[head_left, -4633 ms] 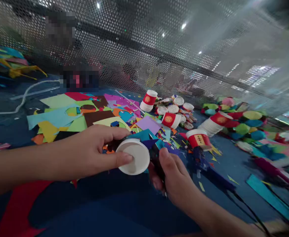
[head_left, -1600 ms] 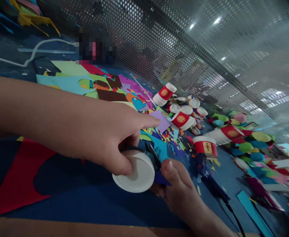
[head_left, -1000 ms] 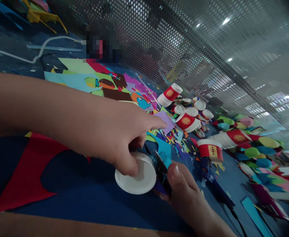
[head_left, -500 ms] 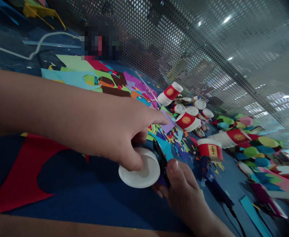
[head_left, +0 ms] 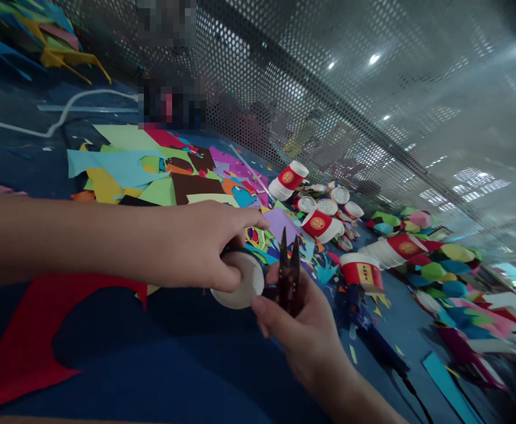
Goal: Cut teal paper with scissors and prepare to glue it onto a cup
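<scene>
My left hand reaches in from the left, closed on a small white paper cup. Its round white face is turned up towards me, with the thumb pressed on it; the rest of the cup is mostly hidden under the hand. In my right hand is a pair of dark scissors, blades pointing away from me and slightly parted. The right thumb reaches the cup's edge, while the blades stand apart from it. A cut sheet of red paper lies left of my hands.
Coloured paper scraps spread beyond my hands. Red and white paper cups lie or stand to the right, near a dark blue glue gun with its cord. A perforated metal panel borders the far side.
The scissors have swung away from the cup and now point up with parted blades. My right thumb has come to the cup's edge. The view has shifted slightly.
</scene>
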`<control>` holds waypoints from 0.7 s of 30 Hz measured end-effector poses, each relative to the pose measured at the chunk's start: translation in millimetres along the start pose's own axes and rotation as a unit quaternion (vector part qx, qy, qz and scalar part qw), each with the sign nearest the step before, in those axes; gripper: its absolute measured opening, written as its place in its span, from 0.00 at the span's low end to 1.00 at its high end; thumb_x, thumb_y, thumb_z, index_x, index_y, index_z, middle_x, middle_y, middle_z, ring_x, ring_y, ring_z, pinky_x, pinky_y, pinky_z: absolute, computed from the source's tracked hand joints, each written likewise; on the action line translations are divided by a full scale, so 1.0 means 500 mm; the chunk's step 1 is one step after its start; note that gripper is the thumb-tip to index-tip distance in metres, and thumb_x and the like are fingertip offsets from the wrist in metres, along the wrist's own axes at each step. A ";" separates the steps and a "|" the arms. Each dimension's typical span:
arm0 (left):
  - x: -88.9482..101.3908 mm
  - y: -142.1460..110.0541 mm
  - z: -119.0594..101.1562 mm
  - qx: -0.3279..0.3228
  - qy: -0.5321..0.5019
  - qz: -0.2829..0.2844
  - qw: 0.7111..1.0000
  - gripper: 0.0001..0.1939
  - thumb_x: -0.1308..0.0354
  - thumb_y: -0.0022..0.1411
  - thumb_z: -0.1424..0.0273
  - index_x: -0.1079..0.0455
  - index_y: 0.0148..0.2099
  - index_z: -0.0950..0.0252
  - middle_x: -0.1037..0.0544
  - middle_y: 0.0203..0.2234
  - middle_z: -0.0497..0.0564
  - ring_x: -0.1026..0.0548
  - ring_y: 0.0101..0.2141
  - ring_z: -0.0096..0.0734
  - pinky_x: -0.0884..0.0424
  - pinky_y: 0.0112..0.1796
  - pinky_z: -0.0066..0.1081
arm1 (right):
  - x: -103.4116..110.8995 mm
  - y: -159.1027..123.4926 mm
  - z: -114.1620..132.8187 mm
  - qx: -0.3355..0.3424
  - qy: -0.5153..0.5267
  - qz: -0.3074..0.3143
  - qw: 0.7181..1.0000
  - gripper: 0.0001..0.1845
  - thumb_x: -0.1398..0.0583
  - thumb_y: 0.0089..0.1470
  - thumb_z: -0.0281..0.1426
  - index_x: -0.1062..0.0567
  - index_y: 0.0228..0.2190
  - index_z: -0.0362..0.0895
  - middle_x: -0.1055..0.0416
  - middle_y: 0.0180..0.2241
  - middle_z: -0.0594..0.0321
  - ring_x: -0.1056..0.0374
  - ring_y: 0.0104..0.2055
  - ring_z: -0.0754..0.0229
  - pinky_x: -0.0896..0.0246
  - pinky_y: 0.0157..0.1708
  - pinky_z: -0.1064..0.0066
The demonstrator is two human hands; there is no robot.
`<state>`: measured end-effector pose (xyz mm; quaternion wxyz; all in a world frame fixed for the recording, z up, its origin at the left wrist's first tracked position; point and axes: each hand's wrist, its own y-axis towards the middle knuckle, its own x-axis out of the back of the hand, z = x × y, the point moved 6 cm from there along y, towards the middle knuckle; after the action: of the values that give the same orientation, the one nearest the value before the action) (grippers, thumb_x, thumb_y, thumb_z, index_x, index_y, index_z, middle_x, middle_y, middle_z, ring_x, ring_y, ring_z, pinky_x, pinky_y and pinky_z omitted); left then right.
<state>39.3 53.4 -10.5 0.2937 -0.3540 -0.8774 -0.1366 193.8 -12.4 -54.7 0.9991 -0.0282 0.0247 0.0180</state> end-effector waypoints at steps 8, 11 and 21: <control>-0.044 0.031 0.033 0.014 -0.344 0.013 0.939 0.27 0.28 0.47 0.61 0.30 0.48 0.62 0.20 0.38 0.47 0.22 0.41 0.36 0.29 0.39 0.28 | 0.022 0.009 0.020 0.088 0.056 -0.105 0.989 0.21 0.25 0.44 0.35 0.32 0.28 0.45 0.38 0.22 0.77 0.48 0.15 0.77 0.40 0.18 0.81; -0.038 0.035 0.036 0.028 -0.348 -0.020 0.937 0.22 0.29 0.47 0.64 0.31 0.43 0.63 0.20 0.35 0.47 0.23 0.39 0.34 0.30 0.38 0.28 | 0.038 0.017 0.019 0.099 0.037 -0.101 0.989 0.20 0.26 0.47 0.40 0.30 0.29 0.45 0.34 0.25 0.75 0.49 0.16 0.77 0.38 0.19 0.80; -0.026 0.030 0.034 0.004 -0.265 -0.025 0.964 0.16 0.33 0.53 0.59 0.29 0.37 0.65 0.27 0.28 0.45 0.32 0.29 0.27 0.35 0.30 0.26 | 0.040 0.032 -0.004 0.035 0.000 -0.022 0.999 0.33 0.39 0.53 0.61 0.32 0.23 0.43 0.36 0.15 0.70 0.53 0.11 0.75 0.50 0.11 0.82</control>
<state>50.4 64.7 -31.3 0.0483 -0.3546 -0.9328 -0.0419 213.3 4.0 -58.8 0.9997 0.0063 0.0249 -0.0048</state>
